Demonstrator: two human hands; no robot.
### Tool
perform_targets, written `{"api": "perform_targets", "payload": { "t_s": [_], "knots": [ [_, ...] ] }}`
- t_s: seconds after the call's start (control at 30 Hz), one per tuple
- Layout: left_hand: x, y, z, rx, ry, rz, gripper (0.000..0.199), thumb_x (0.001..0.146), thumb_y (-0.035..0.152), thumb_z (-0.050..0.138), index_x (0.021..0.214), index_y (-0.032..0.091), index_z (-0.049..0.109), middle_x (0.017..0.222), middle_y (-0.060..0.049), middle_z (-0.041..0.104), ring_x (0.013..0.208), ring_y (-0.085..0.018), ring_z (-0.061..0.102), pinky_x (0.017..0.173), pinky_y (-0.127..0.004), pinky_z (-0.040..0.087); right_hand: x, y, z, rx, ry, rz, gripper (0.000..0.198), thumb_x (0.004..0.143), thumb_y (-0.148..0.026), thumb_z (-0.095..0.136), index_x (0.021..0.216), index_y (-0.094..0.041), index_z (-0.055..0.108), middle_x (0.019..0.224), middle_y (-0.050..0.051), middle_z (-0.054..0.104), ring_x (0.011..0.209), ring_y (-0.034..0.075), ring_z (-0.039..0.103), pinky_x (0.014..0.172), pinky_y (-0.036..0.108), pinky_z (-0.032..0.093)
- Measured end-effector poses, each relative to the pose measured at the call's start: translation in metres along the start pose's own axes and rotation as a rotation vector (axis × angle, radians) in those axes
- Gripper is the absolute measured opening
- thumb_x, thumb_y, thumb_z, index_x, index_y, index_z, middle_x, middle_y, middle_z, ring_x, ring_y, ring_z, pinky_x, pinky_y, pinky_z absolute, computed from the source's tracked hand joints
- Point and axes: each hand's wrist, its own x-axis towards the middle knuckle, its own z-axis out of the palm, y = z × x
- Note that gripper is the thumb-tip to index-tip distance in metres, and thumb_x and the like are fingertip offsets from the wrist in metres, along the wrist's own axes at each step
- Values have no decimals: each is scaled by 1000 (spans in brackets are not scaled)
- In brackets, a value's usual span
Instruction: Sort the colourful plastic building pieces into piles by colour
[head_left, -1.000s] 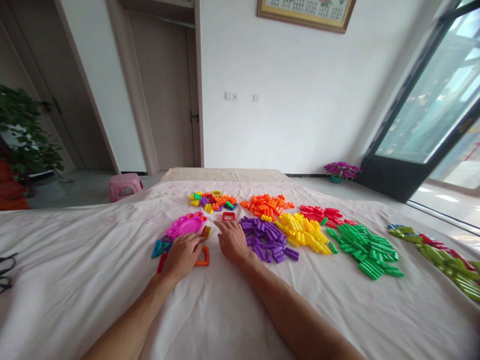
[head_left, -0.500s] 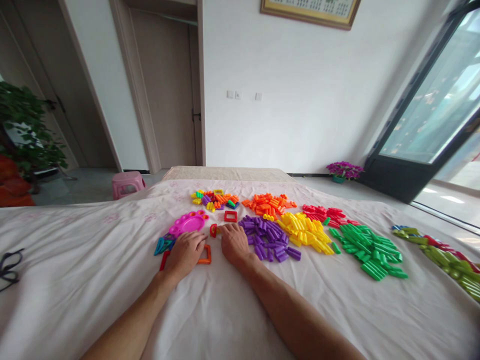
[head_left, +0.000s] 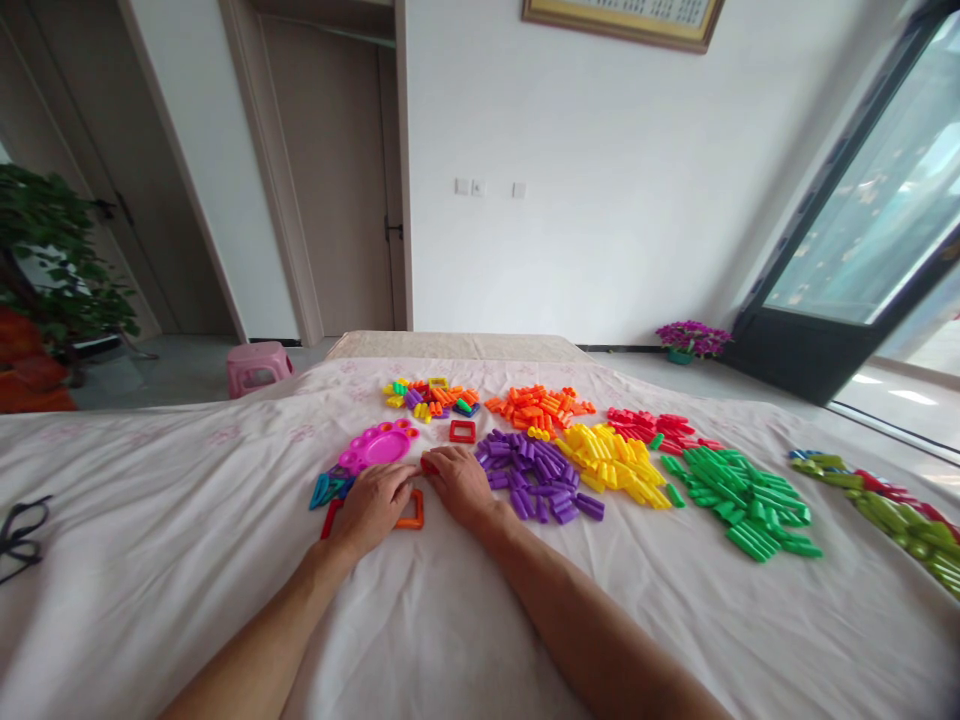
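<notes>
My right hand (head_left: pixel 459 482) is closed over a small red piece (head_left: pixel 428 465), and its fingertips hide most of that piece. My left hand (head_left: pixel 376 502) lies low on the cloth with its fingers stretched toward the same red piece; whether they touch it I cannot tell. Partly under the left hand are an orange square frame (head_left: pixel 412 510) and a red frame piece (head_left: pixel 331 517). Just beyond it sits a pink paw-shaped tray (head_left: pixel 384 443). A red rectangular frame (head_left: pixel 463 431) lies beyond the right hand, and purple tube blocks (head_left: pixel 532 470) are piled beside it.
Heaps of yellow (head_left: pixel 611 462), green (head_left: pixel 742 500), orange (head_left: pixel 536 408) and red blocks (head_left: pixel 656 428) spread rightward. Mixed pieces (head_left: pixel 431 400) lie farther back. Blue pieces (head_left: pixel 322 490) are left of my left hand. Eyeglasses (head_left: pixel 22 535) rest at the far left of the cloth.
My right hand has shifted slightly left, and its fingers now cover the small red piece. My left fingers reach a little farther right.
</notes>
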Motion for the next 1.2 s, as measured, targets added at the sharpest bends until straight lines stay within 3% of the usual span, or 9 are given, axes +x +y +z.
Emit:
{"api": "perform_targets", "payload": {
  "t_s": [0.13, 0.33, 0.8, 1.2],
  "knots": [
    [0, 1, 0, -38, 0, -10, 43, 90, 16, 48, 129, 24, 62, 122, -5, 70, 111, -19, 63, 101, -37, 46, -1, 1, 4, 31, 5, -37, 27, 96, -26, 57, 122, -23, 64, 116, 6, 68, 109, 19, 59, 97, 31, 42],
    [2, 3, -1, -41, -33, -31, 37, 90, 17, 49, 122, 23, 67, 117, -5, 72, 108, -20, 64, 100, -38, 46, -2, 1, 7, 8, 7, -21, 45, 92, -29, 62, 136, -21, 53, 116, 9, 66, 109, 22, 58, 97, 33, 43],
    [6, 15, -6, -54, -31, -71, 24, 86, 10, 50, 101, 21, 64, 101, -5, 73, 98, -19, 66, 91, -31, 46, -2, -4, 4, 6, -36, -42, 27, 94, -30, 59, 120, -27, 64, 115, 6, 62, 106, 19, 58, 94, 30, 43],
    [5, 10, -1, -89, 11, -98, 18, 86, 11, 50, 95, 21, 62, 97, -4, 72, 92, -17, 66, 86, -30, 47, -2, -8, 0, -116, -66, 11, 23, 97, -33, 54, 116, -31, 66, 110, 3, 64, 102, 19, 57, 86, 29, 41]
  ]
}}
